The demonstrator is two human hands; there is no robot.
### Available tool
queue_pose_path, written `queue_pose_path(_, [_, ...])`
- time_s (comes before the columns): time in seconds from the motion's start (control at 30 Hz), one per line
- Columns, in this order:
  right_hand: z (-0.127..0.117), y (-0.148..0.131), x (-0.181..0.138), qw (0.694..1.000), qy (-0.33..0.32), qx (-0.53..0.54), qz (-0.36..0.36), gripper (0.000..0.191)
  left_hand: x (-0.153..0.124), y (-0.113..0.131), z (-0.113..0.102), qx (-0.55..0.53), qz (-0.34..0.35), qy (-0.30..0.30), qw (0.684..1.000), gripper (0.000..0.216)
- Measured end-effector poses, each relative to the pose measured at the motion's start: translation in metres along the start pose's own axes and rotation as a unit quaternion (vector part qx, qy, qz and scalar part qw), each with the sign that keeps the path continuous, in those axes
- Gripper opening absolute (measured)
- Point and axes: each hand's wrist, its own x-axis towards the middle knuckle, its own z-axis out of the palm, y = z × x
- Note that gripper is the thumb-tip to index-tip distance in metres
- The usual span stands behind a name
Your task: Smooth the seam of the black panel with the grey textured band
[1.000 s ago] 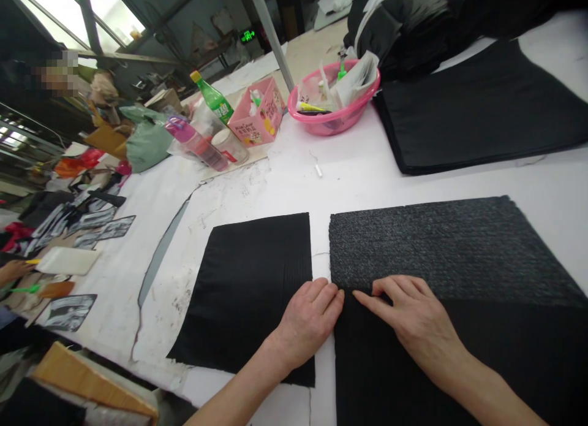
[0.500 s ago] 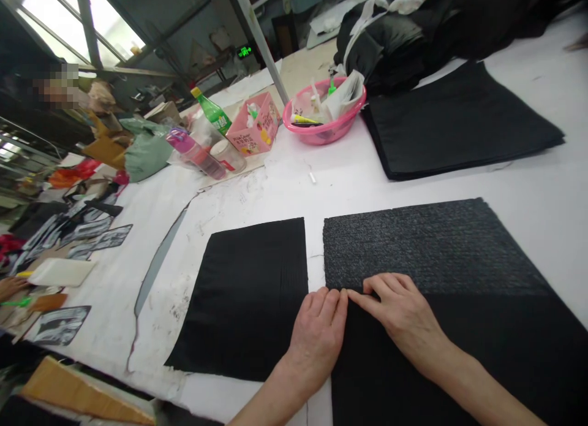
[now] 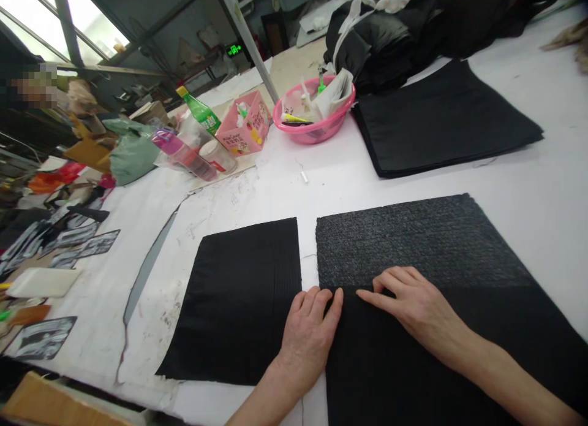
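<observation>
A large black cloth (image 3: 395,352) lies in front of me, with a strip of speckled dark grey fabric (image 3: 413,239) along its far part. My left hand (image 3: 309,328) is closed at the cloth's left edge, its fingers bent down where black and grey meet. Along that same line rests my right hand (image 3: 413,303), a small gap away, thumb stretched toward the left hand and fingers bent but apart. What lies under the right fingertips is hidden. Left of both hands, a smaller black cloth piece (image 3: 234,303) lies flat.
A stack of black cloth (image 3: 450,119) lies farther back, beside a black bundle (image 3: 372,40). A pink basin (image 3: 316,129), pink box (image 3: 243,132), green bottle (image 3: 199,110) and jar (image 3: 218,156) stand behind. A white stick (image 3: 304,177) lies on the white-covered table (image 3: 257,196).
My right hand has moved right along the seam line, away from the left hand; their fingertips were nearly touching. The whole view has shifted slightly.
</observation>
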Motion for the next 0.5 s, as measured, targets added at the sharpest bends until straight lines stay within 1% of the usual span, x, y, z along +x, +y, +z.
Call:
queue_pose_path(0.2, [0.0035, -0.0004, -0.0033, 1.000, 0.010, -0.019, 0.001, 0.033, 0.0016, 0.0005, -0.0012, 0.026, 0.010, -0.009, 1.000, 0.044])
queue_pose_path(0.33, [0.0053, -0.0010, -0.0042, 1.000, 0.006, -0.017, 0.009, 0.035, 0.0039, 0.0046, 0.0006, 0.066, 0.050, -0.011, 0.996, 0.043])
queue_pose_path(0.4, [0.0053, -0.0019, -0.0037, 1.000, 0.008, -0.015, 0.011, 0.034, 0.0053, 0.0064, 0.0007, 0.078, 0.073, -0.023, 0.994, 0.042])
queue_pose_path(0.5, [0.0026, -0.0024, -0.0031, 1.000, 0.013, -0.006, 0.016, 0.033, 0.0074, 0.0069, -0.0009, 0.084, 0.084, -0.040, 0.992, 0.043])
